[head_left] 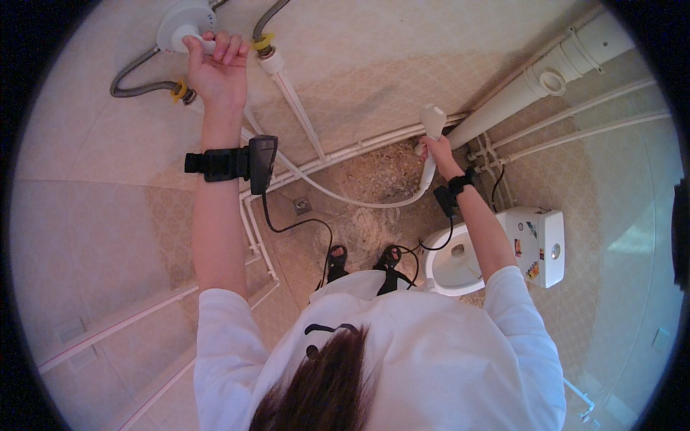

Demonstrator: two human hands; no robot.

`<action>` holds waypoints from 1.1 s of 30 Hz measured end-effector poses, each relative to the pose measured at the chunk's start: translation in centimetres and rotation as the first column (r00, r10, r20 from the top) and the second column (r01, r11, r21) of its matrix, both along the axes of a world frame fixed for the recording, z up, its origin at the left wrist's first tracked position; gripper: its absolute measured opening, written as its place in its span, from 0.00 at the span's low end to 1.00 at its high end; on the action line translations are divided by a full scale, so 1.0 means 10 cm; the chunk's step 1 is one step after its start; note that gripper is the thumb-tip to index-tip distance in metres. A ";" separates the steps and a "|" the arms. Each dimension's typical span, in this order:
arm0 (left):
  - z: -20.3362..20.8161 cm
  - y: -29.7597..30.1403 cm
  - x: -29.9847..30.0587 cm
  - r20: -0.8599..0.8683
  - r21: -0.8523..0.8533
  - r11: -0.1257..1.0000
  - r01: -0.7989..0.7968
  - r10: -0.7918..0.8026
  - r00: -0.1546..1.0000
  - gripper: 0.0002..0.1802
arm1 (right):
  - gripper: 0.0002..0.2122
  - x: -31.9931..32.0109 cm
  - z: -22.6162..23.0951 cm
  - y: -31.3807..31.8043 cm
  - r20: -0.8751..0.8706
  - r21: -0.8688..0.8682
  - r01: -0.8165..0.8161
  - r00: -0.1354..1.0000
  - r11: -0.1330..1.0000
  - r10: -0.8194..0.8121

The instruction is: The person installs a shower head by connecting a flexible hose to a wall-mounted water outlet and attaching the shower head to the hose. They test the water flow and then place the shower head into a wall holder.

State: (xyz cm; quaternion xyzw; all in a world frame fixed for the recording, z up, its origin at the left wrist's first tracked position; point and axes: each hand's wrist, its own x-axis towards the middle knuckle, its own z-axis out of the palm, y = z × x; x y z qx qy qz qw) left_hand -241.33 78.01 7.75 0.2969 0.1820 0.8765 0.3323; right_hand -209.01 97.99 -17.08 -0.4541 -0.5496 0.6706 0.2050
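My left hand (221, 72) is raised to the wall at the upper left, its fingers curled round the white lever of a round white shower mixer valve (176, 25). Over to the right, my right hand (438, 152) grips the handle of a white shower head (433, 118), whose head points away from me toward the wall. From the bottom of that handle a pale shower hose (359, 204) sags in a long curve over the floor and runs back up to the left, toward the valve. Black straps with small devices sit on both wrists.
A white toilet (460, 258) stands right of my feet. Braided grey hoses (136, 92) and white pipes (298, 108) run along the wall. A thick drainpipe (532, 86) slants at the upper right. Black cables hang from my wrists. A floor drain (301, 205) lies ahead.
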 end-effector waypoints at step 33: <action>0.03 0.04 0.04 0.010 -0.023 0.999 -0.037 0.037 0.999 0.18 | 0.07 0.58 -0.45 0.13 0.036 -0.083 0.115 0.993 0.990 -0.112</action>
